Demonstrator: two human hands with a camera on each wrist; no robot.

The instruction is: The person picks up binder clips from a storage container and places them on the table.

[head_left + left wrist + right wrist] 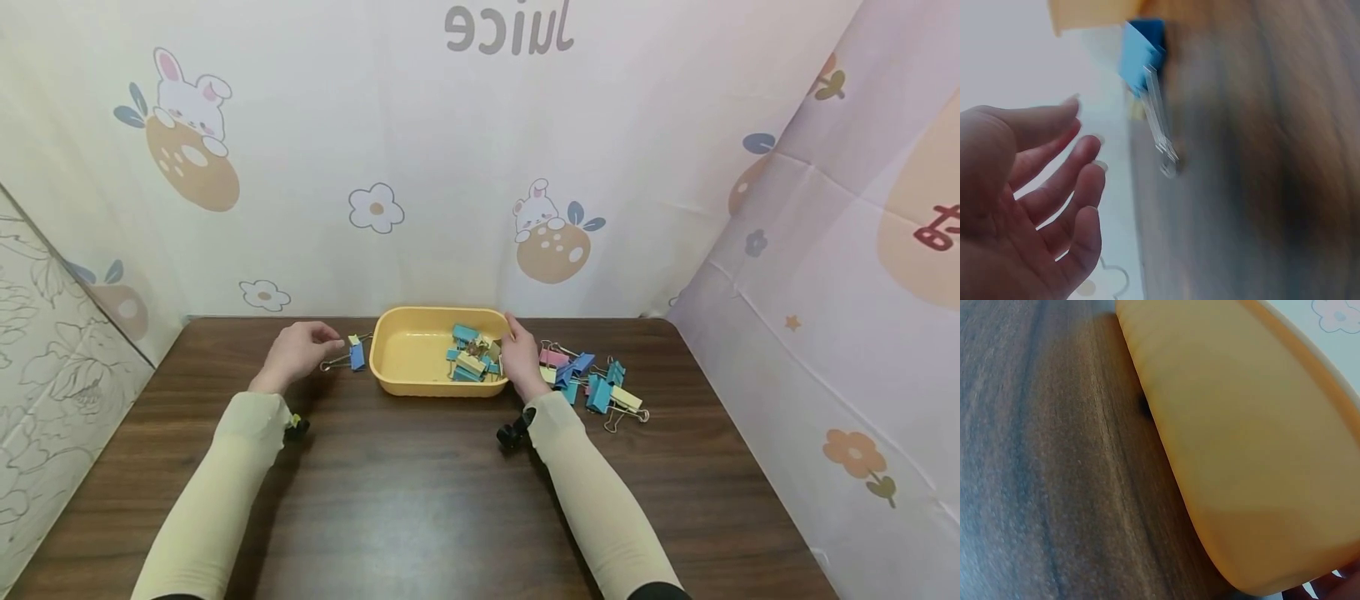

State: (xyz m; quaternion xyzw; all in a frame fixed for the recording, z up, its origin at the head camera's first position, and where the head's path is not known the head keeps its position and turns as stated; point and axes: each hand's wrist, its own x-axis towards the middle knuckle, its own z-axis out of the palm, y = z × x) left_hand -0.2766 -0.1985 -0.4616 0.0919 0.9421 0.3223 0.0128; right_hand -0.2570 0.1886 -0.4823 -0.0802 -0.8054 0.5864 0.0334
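Above, mirrored "Juice" lettering, left hand relaxed, empty, right hand gripping yellow tray

The right hand grips a yellow tray, left hand near a blue clip.

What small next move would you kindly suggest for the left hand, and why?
I'd probably have the left hand pinch the blue clip beside it: that hand looks empty, the clip lies outside the tray, and the right hand is at the tray's right end.
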